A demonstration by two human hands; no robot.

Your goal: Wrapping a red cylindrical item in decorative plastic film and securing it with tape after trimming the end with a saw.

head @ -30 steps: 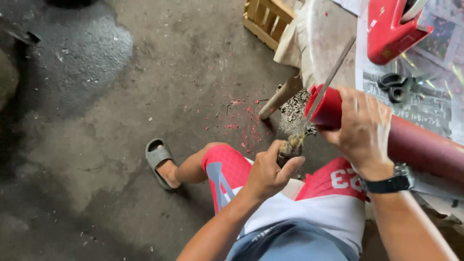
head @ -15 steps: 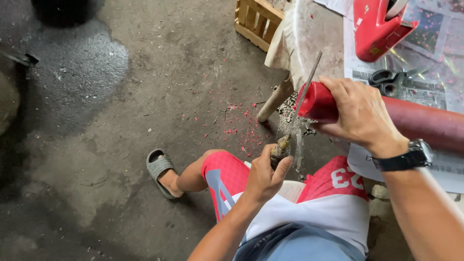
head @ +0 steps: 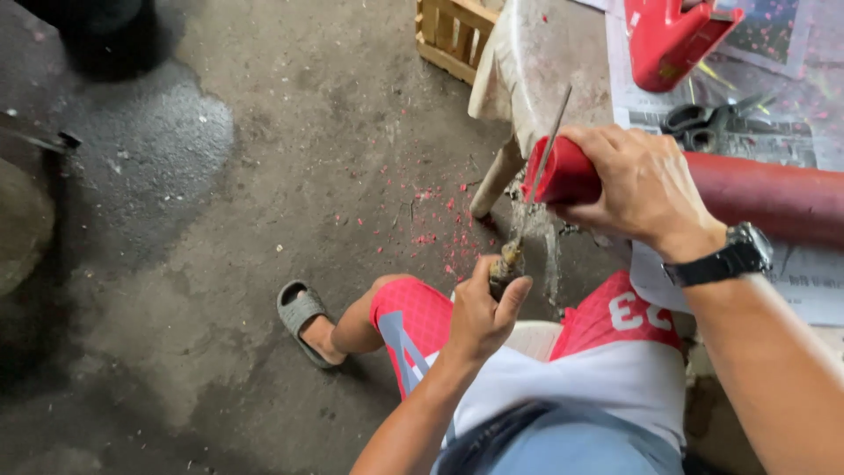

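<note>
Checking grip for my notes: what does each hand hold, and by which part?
Left hand grips the file by its handle; right hand clasps the red tube near its end.

Red tube and file in my hands

My right hand grips the end of the long red cylindrical tube, lying across the papered table; my left hand holds the wooden handle of the thin grey metal file, slanting upward against the tube's end.

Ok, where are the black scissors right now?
In the head view, the black scissors lie at upper right on the paper-covered table, just beyond the red tube that the right hand grips.
</note>
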